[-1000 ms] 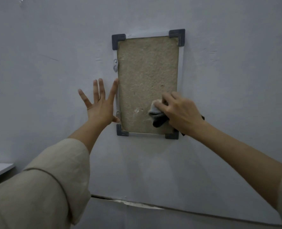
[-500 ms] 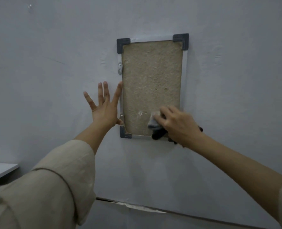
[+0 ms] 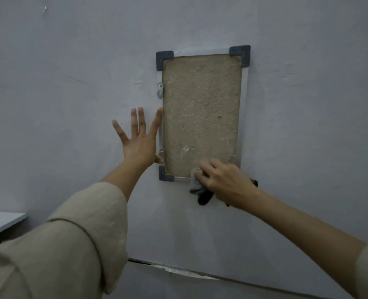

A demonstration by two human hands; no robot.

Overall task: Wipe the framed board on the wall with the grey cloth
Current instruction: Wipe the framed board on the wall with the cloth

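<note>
The framed board (image 3: 201, 108) hangs upright on the wall: a tan, rough panel in a thin metal frame with dark grey corner caps. My left hand (image 3: 140, 140) lies flat on the wall, fingers spread, its forefinger and thumb touching the frame's left edge. My right hand (image 3: 226, 181) holds the bunched grey cloth (image 3: 197, 186) at the board's bottom edge, near the lower right corner, which the hand hides. Part of the cloth hangs below the frame.
The grey wall (image 3: 71, 104) fills the view. A white tabletop corner (image 3: 0, 223) shows at the lower left. A cracked seam (image 3: 178, 270) runs across the wall below the board. Two small metal brackets (image 3: 160, 91) sit on the frame's left side.
My right hand has slid the cloth down the board's lower right part to the bottom edge of the frame. The left hand has stayed on the wall by the frame.
</note>
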